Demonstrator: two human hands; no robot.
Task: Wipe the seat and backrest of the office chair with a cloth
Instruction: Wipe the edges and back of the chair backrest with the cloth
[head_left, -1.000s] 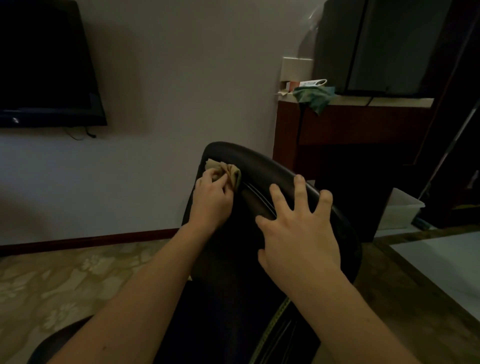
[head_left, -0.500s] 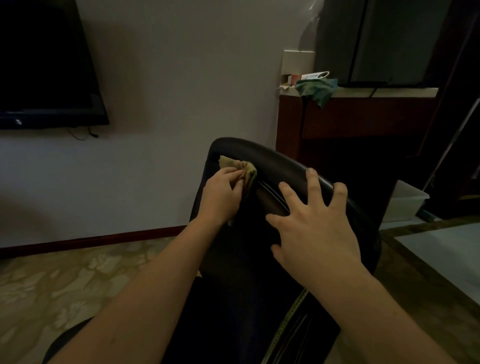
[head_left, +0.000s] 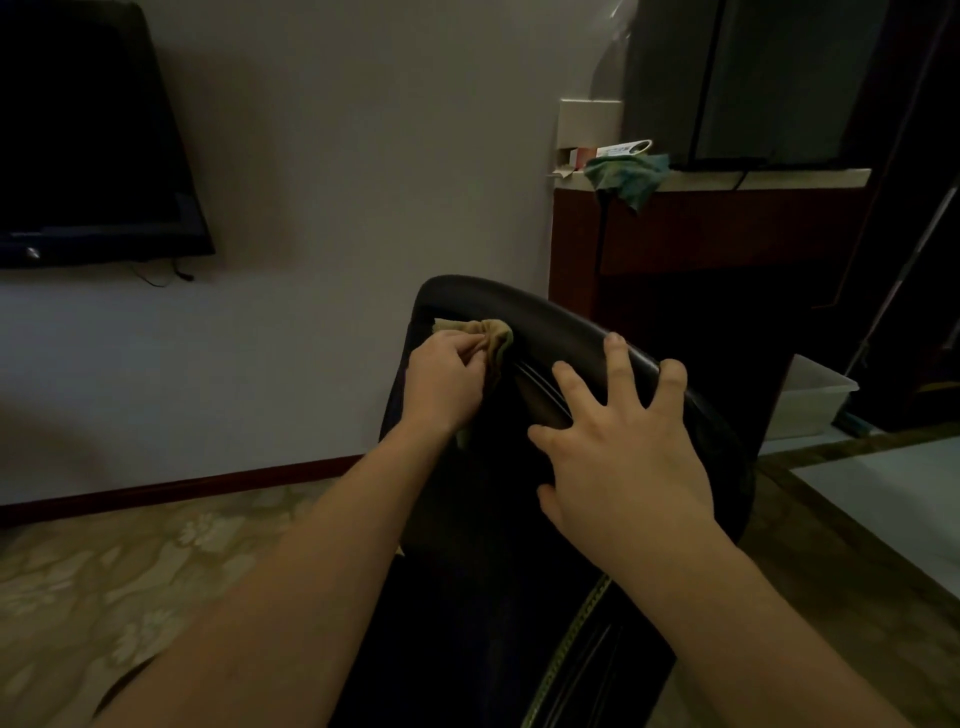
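The room is dim, under soft, flat light with no lamp in sight. The pale wall (head_left: 363, 182) is the brightest surface, greying into a broad shadow at its lower left. The black chair backrest (head_left: 571, 332) shows a faint sheen along its top edge and sinks to near black below. The cabinet (head_left: 727, 234) is murky. The television (head_left: 88, 156) leans with wide-angle distortion, and the patterned floor (head_left: 104, 597) looks soft and smeared.
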